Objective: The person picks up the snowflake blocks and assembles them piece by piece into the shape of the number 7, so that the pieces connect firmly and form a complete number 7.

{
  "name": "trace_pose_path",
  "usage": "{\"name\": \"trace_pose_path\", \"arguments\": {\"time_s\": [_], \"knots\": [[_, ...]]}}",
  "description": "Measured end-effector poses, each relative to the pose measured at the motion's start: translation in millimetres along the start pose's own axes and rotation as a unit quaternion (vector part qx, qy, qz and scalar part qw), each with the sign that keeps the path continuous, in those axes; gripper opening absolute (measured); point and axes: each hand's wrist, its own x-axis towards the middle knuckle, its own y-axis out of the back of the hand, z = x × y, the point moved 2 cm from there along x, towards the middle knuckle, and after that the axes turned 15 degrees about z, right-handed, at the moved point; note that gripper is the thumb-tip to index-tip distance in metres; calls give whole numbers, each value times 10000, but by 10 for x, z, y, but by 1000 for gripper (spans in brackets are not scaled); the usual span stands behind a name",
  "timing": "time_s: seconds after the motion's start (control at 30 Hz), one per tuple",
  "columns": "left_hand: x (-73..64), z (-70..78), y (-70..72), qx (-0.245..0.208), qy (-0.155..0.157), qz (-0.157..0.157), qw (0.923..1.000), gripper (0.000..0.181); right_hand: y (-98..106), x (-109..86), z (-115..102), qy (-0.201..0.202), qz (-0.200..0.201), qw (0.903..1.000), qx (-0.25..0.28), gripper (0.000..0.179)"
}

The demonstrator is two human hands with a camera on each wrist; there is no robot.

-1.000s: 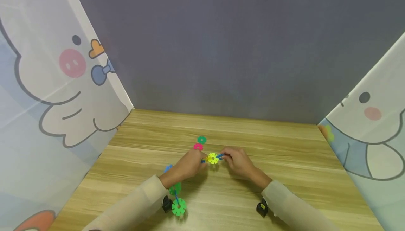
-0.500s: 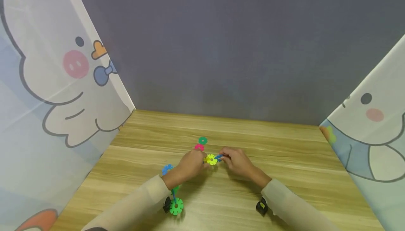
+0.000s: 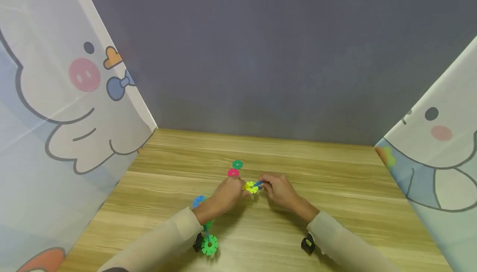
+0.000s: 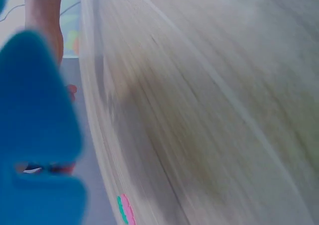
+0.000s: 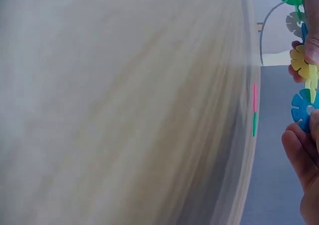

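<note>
My left hand (image 3: 228,193) pinches a yellow slotted disc (image 5: 299,61) in a chain of interlocking plastic discs. A brighter yellow disc (image 3: 251,187) stands between the two hands. A blue slotted disc (image 5: 301,109) is pinched by my right hand (image 3: 280,190) and touches the bright yellow one; how deep they fit cannot be told. Behind the left hand the chain hangs toward the forearm, with a light blue disc (image 3: 199,200) and a green disc (image 3: 210,244) at its end. Close up in the left wrist view, a blue disc (image 4: 40,115) hides much of the hands.
A pink disc (image 3: 233,173) and a dark green disc (image 3: 237,164) lie flat on the wooden table (image 3: 335,172), just beyond the left hand. A grey panel (image 3: 261,56) closes the back, and cartoon-printed sheets (image 3: 74,139) flank the sides.
My left hand has shifted slightly right, covering a blue bit that showed beside it. The blue disc in the right hand has turned a little. Both hands keep their hold.
</note>
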Motion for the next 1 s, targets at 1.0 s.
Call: {"name": "trace_pose_path", "arguments": {"time_s": [1.0], "knots": [[-108,-130,76,-381,747,-229,9962,38,-122,257,28,-866,-2117,9735,-11,17]]}}
